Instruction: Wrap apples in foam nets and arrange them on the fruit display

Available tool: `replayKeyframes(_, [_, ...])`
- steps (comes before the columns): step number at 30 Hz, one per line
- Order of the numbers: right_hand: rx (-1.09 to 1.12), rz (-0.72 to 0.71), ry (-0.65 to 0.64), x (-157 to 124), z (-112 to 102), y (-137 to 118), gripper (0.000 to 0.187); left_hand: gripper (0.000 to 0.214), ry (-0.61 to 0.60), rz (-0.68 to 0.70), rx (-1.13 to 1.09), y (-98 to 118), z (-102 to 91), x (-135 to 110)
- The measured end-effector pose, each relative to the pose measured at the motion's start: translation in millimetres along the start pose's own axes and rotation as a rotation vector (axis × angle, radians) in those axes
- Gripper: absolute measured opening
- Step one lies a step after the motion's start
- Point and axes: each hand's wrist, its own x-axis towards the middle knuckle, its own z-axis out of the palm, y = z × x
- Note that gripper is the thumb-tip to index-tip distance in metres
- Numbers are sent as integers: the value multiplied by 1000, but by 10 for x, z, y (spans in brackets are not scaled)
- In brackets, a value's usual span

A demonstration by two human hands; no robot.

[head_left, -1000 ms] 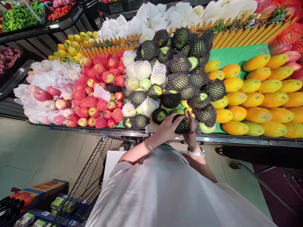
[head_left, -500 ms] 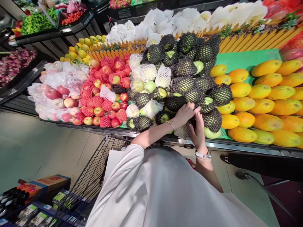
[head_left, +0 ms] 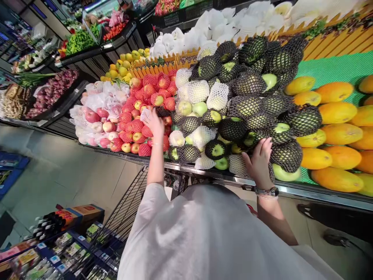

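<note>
My left hand (head_left: 154, 123) reaches out over the red-netted apples (head_left: 132, 126), its fingers stretched onto a white-netted fruit (head_left: 145, 114) among them. My right hand (head_left: 258, 161), with a watch on the wrist, lies with fingers apart against the front of the pile of black-netted green fruit (head_left: 247, 105), touching a netted fruit (head_left: 287, 155) by the shelf edge. Neither hand lifts anything.
Yellow-orange mangoes (head_left: 335, 134) fill the green mat at the right. White-netted pears (head_left: 198, 91) and plastic-wrapped apples (head_left: 96, 114) lie in the same display. A wire shopping cart (head_left: 125, 217) stands in front of me. Boxed goods (head_left: 78, 214) sit low left, and vegetable bins (head_left: 52, 91) stand far left.
My left hand left the black-netted fruit and swung left to the red apples. My right hand stayed at the front of the black-netted pile. The view has shifted left.
</note>
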Motion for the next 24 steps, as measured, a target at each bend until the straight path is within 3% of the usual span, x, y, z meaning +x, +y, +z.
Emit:
replayKeyframes(2, [68,14,50,-35,-10,-35,84,54,-83,-13,110,-338,3,193])
replayKeyframes(5, [166,62,142,-108,-38,-89,80,36,-169,20,197,-600,-48,338])
replayKeyframes(8, [211,83,258,-172,-58,-127,72,26,-106,64,229,-626,-146,355])
replayKeyframes(11, [220,59,385,-216,-77,-195,61,24,65,123,185,-491,-261,191])
replayKeyframes(13, [217,46,442,-241,-88,-279,56,22,141,153,109,-345,-326,-57])
replayKeyframes(16, [205,41,472,-272,-70,-416,49,21,108,287,-88,-96,-355,-608])
replayKeyframes(20, [222,23,436,-277,51,-443,48,15,-79,580,-473,191,-243,-1414])
replayKeyframes(24, [224,37,318,-265,152,-328,51,23,-343,596,-709,346,-104,-1951])
